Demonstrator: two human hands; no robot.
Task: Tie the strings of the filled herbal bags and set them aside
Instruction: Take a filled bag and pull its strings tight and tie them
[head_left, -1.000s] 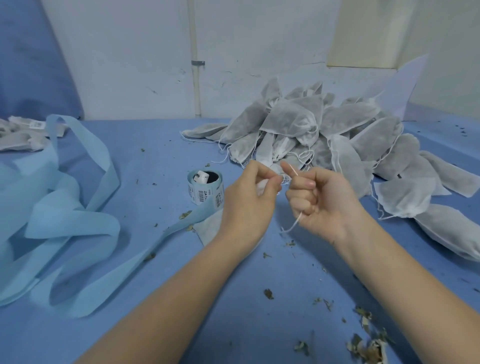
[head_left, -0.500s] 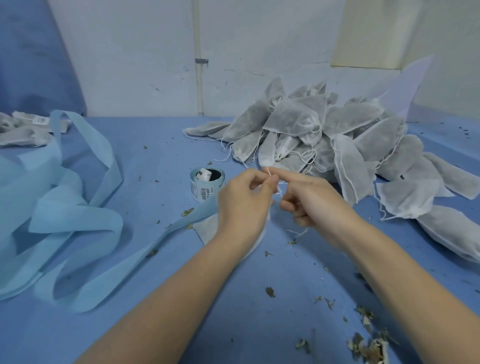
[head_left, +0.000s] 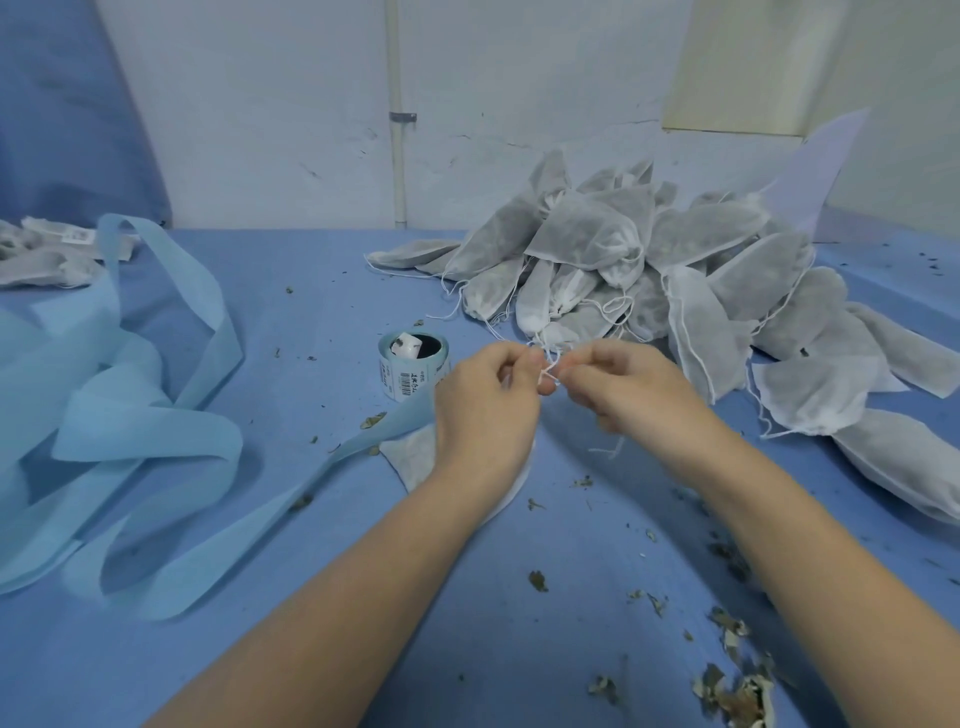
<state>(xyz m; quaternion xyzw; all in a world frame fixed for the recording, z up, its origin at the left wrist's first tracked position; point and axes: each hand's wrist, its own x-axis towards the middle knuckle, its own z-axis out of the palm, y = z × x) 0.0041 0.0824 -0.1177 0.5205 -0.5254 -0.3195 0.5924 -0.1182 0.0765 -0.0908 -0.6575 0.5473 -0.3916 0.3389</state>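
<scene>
Head view: a blue desk (head_left: 291, 322) is seen, backed by a white wall (head_left: 519, 104) with a pipe (head_left: 397, 156). Herb crumbs (head_left: 737, 691) are scattered near right. Bags (head_left: 675, 270) are heaped far right; ribbon (head_left: 130, 441) is strewn left, a label roll (head_left: 413, 366) just beside the hands. The string (head_left: 550, 370) is pinched between left hand (head_left: 485, 410) and right hand (head_left: 631, 392), both closed on it; the bag (head_left: 413, 457) lies beneath the left. Bare desk is left centre-front.

Blue table (head_left: 322, 291) bears piled herbal bags (head_left: 675, 270), label roll (head_left: 413, 366), blue ribbon (head_left: 145, 436), herb crumbs (head_left: 732, 691)
</scene>
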